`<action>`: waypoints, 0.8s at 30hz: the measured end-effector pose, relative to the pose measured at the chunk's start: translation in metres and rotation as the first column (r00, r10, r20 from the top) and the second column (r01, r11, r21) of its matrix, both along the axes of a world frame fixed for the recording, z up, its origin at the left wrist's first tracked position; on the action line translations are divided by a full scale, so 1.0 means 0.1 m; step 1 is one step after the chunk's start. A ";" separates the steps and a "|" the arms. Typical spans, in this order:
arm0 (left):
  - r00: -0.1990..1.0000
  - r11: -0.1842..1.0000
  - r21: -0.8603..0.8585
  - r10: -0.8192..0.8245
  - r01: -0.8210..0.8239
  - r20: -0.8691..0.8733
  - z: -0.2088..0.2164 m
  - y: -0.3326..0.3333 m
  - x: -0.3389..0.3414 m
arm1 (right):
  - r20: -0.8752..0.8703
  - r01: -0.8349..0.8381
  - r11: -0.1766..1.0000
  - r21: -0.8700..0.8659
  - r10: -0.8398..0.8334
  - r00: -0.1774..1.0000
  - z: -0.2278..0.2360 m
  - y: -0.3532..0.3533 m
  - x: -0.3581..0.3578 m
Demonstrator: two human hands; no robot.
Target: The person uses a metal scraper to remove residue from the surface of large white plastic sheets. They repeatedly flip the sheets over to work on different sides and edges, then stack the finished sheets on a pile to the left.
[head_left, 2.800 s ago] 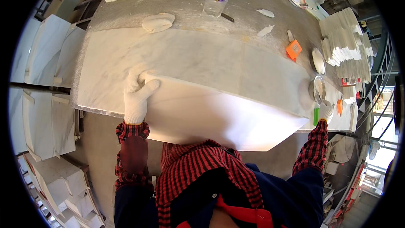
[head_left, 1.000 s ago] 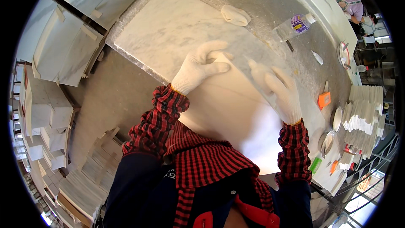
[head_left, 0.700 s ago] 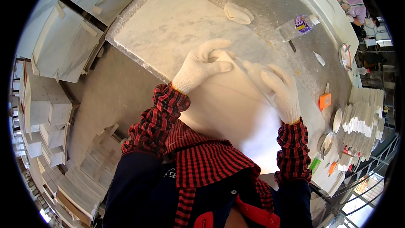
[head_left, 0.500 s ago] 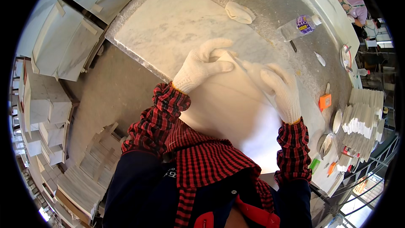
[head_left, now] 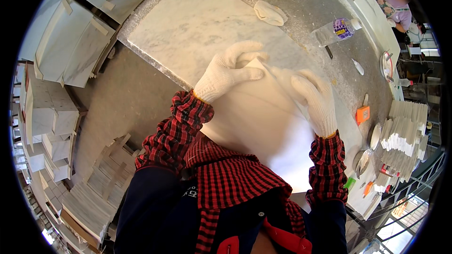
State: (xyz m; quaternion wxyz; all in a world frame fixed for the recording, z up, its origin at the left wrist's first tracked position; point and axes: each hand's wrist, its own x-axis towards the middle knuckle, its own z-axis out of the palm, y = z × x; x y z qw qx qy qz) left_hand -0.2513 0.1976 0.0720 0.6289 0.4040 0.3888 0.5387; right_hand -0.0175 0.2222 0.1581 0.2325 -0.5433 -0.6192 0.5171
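A pale, smooth tile (head_left: 249, 113), probably stone, is held tilted over the bench close to my body. My left hand (head_left: 228, 71), in a white knitted glove, grips it near its far corner, thumb on the face towards me and fingers behind. On its right edge, my right hand (head_left: 315, 99) is closed in a matching glove, thumb on the near side. The fingers behind the tile are partly hidden. Beyond both hands, a large white marble slab (head_left: 183, 23) with grey veins lies flat.
The grey bench (head_left: 320, 0) bears a folded white cloth (head_left: 270, 13), a plastic bottle (head_left: 335, 33) lying down and an orange tool (head_left: 362, 114). Stacked tiles (head_left: 406, 129) stand at the right, more slabs (head_left: 75, 42) at the left. A co-worker (head_left: 393, 2) is at the far right.
The view has shifted slightly. Both hands keep their hold on the tile, and its corner shows a little more clearly between the left thumb and fingers.
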 end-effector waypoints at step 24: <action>0.994 0.998 0.038 -0.049 0.045 0.095 -0.08 0.02 -0.05 | -0.024 -0.040 0.999 0.023 0.041 0.999 0.05 0.02 -0.02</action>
